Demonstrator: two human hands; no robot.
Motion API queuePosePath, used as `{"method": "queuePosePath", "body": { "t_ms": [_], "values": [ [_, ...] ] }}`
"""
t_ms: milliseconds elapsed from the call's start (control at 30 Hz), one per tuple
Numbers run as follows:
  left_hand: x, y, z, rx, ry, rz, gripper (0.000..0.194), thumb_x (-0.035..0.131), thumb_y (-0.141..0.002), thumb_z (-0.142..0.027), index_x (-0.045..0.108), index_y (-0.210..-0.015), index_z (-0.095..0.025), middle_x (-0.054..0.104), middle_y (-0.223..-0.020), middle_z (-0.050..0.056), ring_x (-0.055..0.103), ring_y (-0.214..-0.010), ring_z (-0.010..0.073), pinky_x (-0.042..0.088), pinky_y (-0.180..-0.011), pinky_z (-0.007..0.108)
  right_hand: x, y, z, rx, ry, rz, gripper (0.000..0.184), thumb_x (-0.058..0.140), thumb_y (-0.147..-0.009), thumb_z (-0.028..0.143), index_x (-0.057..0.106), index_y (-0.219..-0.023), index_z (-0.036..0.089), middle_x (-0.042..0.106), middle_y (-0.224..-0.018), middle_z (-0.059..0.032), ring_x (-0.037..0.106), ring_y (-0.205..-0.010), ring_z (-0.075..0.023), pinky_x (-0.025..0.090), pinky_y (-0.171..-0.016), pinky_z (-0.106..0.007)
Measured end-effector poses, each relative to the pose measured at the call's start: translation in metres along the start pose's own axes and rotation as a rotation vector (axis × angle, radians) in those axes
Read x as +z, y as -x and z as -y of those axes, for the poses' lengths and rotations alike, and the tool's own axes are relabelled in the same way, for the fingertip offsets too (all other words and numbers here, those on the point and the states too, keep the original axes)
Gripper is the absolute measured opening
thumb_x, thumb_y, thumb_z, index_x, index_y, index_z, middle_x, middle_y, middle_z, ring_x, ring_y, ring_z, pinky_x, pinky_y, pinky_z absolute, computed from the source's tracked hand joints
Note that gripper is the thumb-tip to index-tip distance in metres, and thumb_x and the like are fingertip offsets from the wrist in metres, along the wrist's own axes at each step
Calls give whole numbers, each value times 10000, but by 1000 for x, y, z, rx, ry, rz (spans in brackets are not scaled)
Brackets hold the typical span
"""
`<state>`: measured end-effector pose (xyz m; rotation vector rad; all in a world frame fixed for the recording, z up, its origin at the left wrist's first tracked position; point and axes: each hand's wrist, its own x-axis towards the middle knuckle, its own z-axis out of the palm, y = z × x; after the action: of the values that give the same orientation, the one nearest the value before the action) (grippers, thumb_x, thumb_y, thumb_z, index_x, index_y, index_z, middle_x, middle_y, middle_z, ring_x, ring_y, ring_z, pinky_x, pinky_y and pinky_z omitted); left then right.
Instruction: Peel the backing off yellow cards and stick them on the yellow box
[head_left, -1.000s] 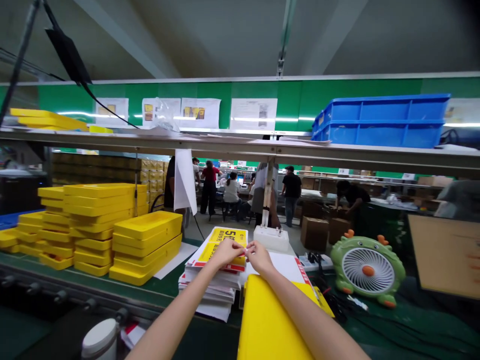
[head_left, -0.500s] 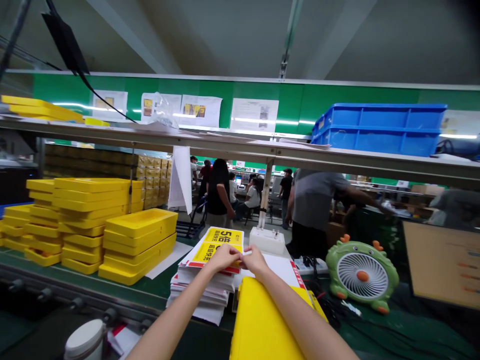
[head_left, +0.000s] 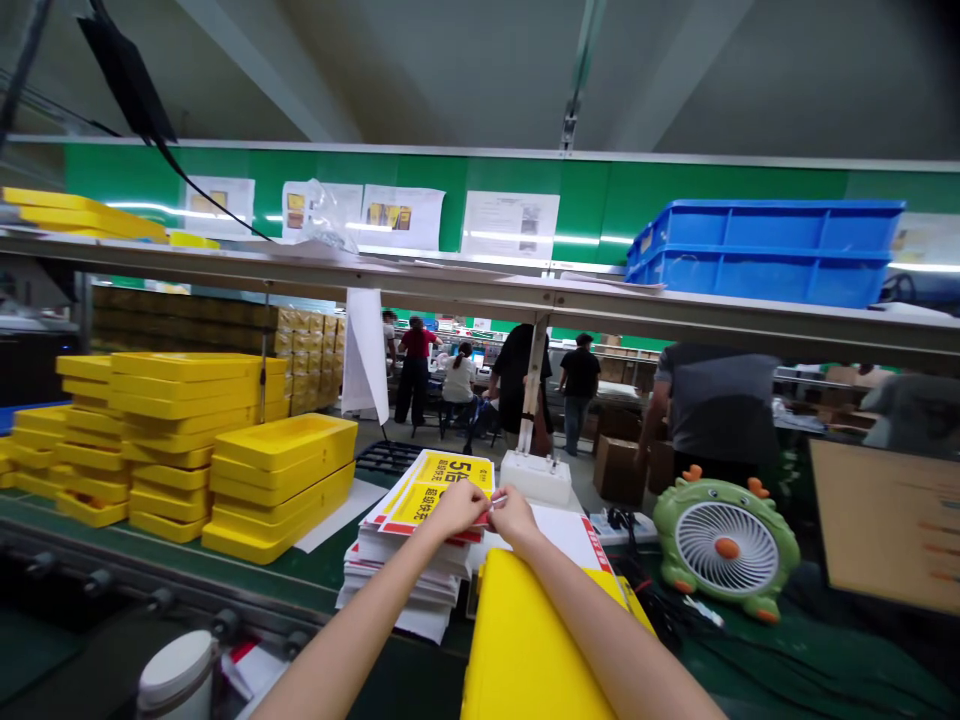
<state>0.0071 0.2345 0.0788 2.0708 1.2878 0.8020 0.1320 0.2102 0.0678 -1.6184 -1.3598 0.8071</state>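
Note:
My left hand [head_left: 454, 508] and my right hand [head_left: 512, 514] meet over a stack of yellow and red printed cards [head_left: 420, 540]. Both pinch a small white strip [head_left: 497, 500] between their fingertips, just above the top card. My forearms reach forward over a yellow tray [head_left: 525, 650] that lies right under the right arm. What the strip is I cannot make out.
Stacks of yellow trays [head_left: 187, 440] stand at the left on the green belt [head_left: 322, 565]. A green toy-shaped fan [head_left: 724, 545] sits at the right, a white box [head_left: 536, 478] behind the cards, blue crates [head_left: 765, 250] on the shelf above. Several people stand beyond the bench.
My hands stay pinched together over the cards. The top card has turned slightly. People behind the bench have walked to the right.

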Motion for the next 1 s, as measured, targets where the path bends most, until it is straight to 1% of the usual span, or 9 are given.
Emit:
{"method": "queuePosePath", "body": {
  "t_ms": [133,233,400,500,600,700,800,900,1000],
  "values": [
    [1,-8,7,-189,239,-131,212,626,-888,-310,616,-884,-98,616,-881,31,610,-806,181,536,-727,331,-6,10,7,-82,155,0,167,597,-918,239,590,-1042,128,632,-871,-17,624,-728,-141,557,-680,-306],
    [-14,-14,16,-334,496,-267,203,586,-920,-300,599,-971,-104,617,-895,44,611,-749,147,547,-669,299,-8,19,13,-134,268,16,120,618,-902,228,629,-984,141,648,-972,-40,631,-896,-180,542,-818,-368],
    [-91,8,50,-503,895,-604,190,568,-932,-266,577,-1026,-102,605,-890,42,599,-697,124,540,-599,250,-7,24,16,-62,425,10,129,633,-894,241,636,-974,141,635,-1074,-66,609,-1008,-206,511,-903,-407],
    [-144,53,76,-519,1064,-837,177,559,-935,-244,567,-1046,-106,592,-895,39,584,-682,117,530,-579,237,-8,22,15,8,479,5,167,621,-906,285,627,-999,146,639,-1042,-67,627,-951,-197,534,-842,-373],
    [-181,110,84,-438,1174,-1063,133,548,-935,-196,563,-1031,-104,584,-889,32,579,-683,114,530,-585,237,-11,23,16,22,530,8,212,611,-912,310,615,-1031,134,632,-1049,-76,626,-947,-200,539,-826,-373],
    [-195,162,63,-249,1219,-1197,68,507,-933,-112,561,-972,-100,592,-887,30,602,-744,128,552,-645,263,-15,32,21,-16,577,19,226,620,-904,304,614,-1039,122,625,-1072,-89,615,-979,-215,528,-853,-394],
    [-187,197,19,-25,1225,-1197,169,413,-950,-76,568,-894,-113,618,-902,47,619,-866,152,570,-793,348,-18,59,39,-162,594,-33,266,597,-909,310,595,-1106,132,551,-1239,-116,518,-1160,-276,427,-988,-510],
    [-156,214,-35,136,1230,-1108,232,388,-973,-161,605,-895,-140,633,-971,72,601,-982,197,534,-897,487,-16,110,69,-457,539,-53,483,616,-864,440,521,-1243,158,452,-1375,-127,359,-1307,-314,289,-1074,-547],
    [-113,222,-90,189,1283,-971,231,402,-970,-215,624,-947,-155,618,-1032,81,572,-1028,221,507,-911,550,-18,164,94,-722,448,-47,764,710,-715,539,433,-1318,159,493,-1336,-126,413,-1238,-293,316,-1052,-466]
  ]
}}
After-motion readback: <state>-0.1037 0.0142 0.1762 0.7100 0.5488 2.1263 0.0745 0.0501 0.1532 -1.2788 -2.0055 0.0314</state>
